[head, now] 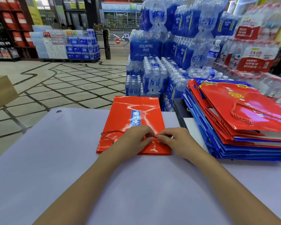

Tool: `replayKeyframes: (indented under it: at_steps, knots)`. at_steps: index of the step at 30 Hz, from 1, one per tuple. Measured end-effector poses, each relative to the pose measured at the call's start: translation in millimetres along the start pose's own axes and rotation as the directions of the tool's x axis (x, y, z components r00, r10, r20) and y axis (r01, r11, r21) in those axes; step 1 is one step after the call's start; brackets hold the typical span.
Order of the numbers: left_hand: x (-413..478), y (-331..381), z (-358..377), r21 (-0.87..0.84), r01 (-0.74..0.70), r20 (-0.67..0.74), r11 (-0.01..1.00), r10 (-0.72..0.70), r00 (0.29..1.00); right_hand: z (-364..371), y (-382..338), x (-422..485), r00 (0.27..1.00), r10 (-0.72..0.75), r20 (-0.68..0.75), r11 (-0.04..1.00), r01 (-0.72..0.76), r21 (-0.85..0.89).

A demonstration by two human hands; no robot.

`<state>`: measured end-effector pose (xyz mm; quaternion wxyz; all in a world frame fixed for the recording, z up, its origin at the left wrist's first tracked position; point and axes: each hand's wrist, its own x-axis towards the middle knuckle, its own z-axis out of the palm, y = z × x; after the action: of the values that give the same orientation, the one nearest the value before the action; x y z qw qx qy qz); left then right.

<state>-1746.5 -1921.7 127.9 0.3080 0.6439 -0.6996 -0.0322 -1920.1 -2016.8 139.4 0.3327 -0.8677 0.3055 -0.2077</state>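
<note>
Pale table (55, 159), flat red bag (133, 106), left hand (134, 141) and right hand (177, 140) pinching its cord (112, 131)

A: Where is free room around the red paper bag (135, 117)?
B: Left of it, the table (47, 159) is bare. Right of it, a stack of gift bags (243, 127) blocks closely; behind it stand water bottle packs (152, 78).

We stand in a shop with a pale tiled floor (58, 82) crossed by dark lines. A lavender table (39, 159) lies before us. Beyond it rise shrink-wrapped Aquafina water packs (146, 51), with red-labelled water packs (256, 57) just beside them. Farther off we see a pallet of water packs (81, 47), dark red shelving (18, 21), a no-entry sign (118, 41) and, nearer, a cardboard box (2, 90).
</note>
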Motion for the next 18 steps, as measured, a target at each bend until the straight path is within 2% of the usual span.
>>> replayKeyframes:
  at_steps: [7,12,15,18]
  knots:
    - [-1.2,3.6,-3.6,0.152,-0.051,-0.08,0.987,0.064,0.995,0.3,-1.1,0.0,1.0,0.003,0.013,1.0,-0.003,-0.001]
    - [-1.9,2.3,-14.8,0.095,-0.071,-0.085,0.993,0.079,0.993,-4.0,0.0,-2.3,0.996,-0.058,0.062,0.995,0.063,-0.083]
    - [-4.5,-1.7,-25.5,0.07,-0.095,-0.026,0.993,0.097,0.995,-12.0,-0.1,-5.6,0.979,-0.059,0.198,0.969,0.103,-0.222]
    - [-5.0,-3.0,-28.4,0.047,-0.126,0.049,0.991,0.124,0.991,-17.6,0.3,-8.4,0.97,-0.061,0.235,0.955,0.125,-0.27]
